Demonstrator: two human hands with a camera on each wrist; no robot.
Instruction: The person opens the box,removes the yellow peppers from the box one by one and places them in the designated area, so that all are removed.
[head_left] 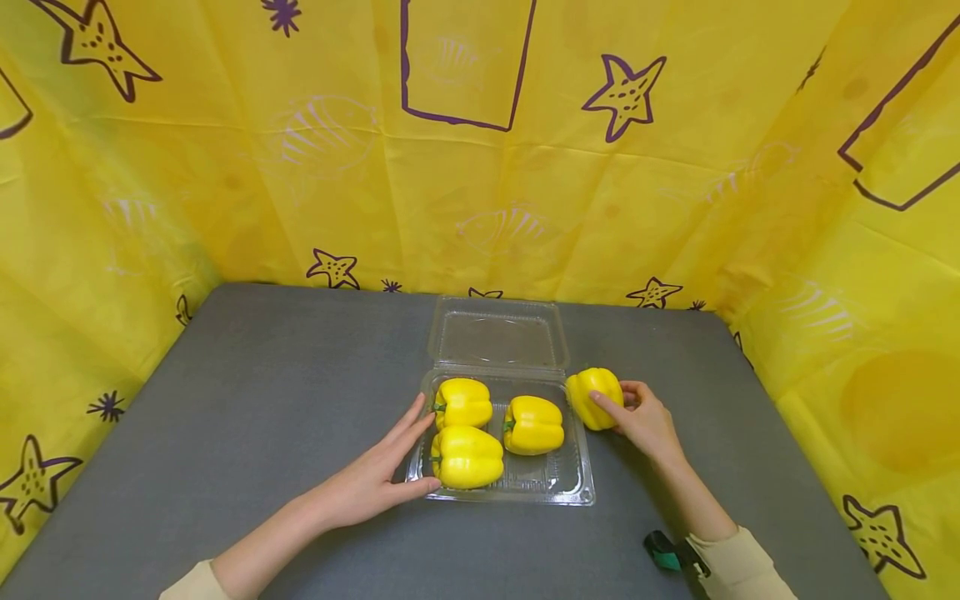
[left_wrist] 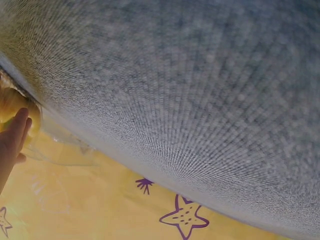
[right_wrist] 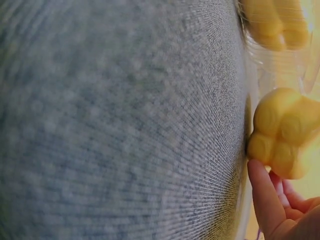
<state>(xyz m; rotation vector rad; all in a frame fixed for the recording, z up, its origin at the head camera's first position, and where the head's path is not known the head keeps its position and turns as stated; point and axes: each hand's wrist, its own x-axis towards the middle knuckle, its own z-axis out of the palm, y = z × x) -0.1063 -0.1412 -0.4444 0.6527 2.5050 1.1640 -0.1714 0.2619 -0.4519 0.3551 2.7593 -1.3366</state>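
Observation:
A clear plastic clamshell container point(head_left: 577, 487) lies on the grey table with its lid point(head_left: 498, 337) folded back. Three yellow bell peppers sit inside: a back-left pepper point(head_left: 465, 403), a front-left pepper point(head_left: 468, 457) and a right-hand pepper point(head_left: 534, 426). Along the container's left side rests my left hand point(head_left: 371, 479), fingers extended and thumb at its front left corner. My right hand point(head_left: 645, 421) grips another yellow bell pepper point(head_left: 595, 398) just beyond the container's right rim. In the right wrist view, thumb and fingers hold this bell pepper point(right_wrist: 282, 132) at its lobed end.
The grey table point(head_left: 300, 367) stretches to both sides of the container. Yellow patterned cloth point(head_left: 487, 192) hangs at the back and sides. A black and green strap-like object point(head_left: 663, 550) is by the right sleeve, near the table's front.

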